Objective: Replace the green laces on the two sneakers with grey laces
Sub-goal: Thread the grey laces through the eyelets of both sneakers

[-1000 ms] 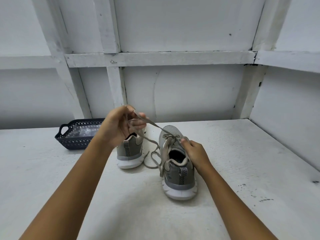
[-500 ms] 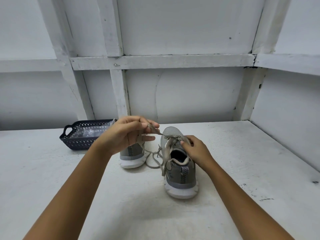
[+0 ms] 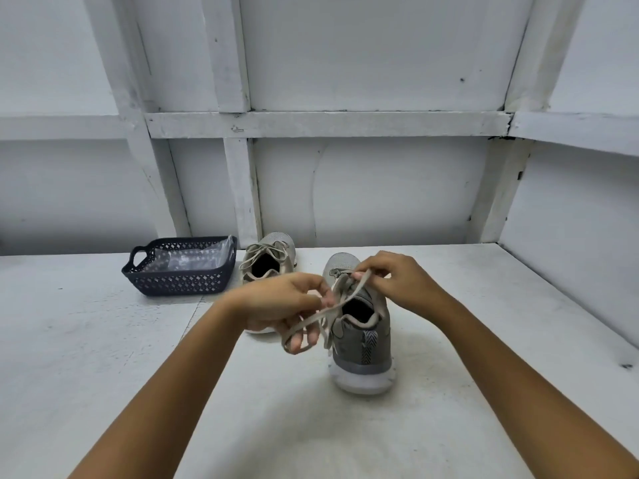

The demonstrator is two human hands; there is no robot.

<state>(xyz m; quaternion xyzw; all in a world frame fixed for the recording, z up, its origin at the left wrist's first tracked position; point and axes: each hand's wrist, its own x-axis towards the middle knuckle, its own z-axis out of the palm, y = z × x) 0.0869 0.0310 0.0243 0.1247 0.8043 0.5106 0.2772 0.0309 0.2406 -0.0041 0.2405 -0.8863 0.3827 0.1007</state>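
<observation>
Grey lace [image 3: 311, 321] stretched between both hands above the nearer sneaker [image 3: 361, 344], threaded through its top eyelets. Just left of that shoe, left hand [image 3: 276, 302] with fingers curled, pinching one strand, a loop of it draped round the lower fingertips. Over the tongue, right hand [image 3: 397, 281] with thumb and forefinger clenched on the other strand. Shoe upright on white table [image 3: 484, 340], heel toward the camera, toe toward the wall. Farther back and left, second sneaker [image 3: 268, 257], partly hidden behind the left hand, laced and tied in a bow. Just beside it on the left, dark plastic basket [image 3: 179, 281] with clear plastic wrapping [image 3: 186, 261] inside.
</observation>
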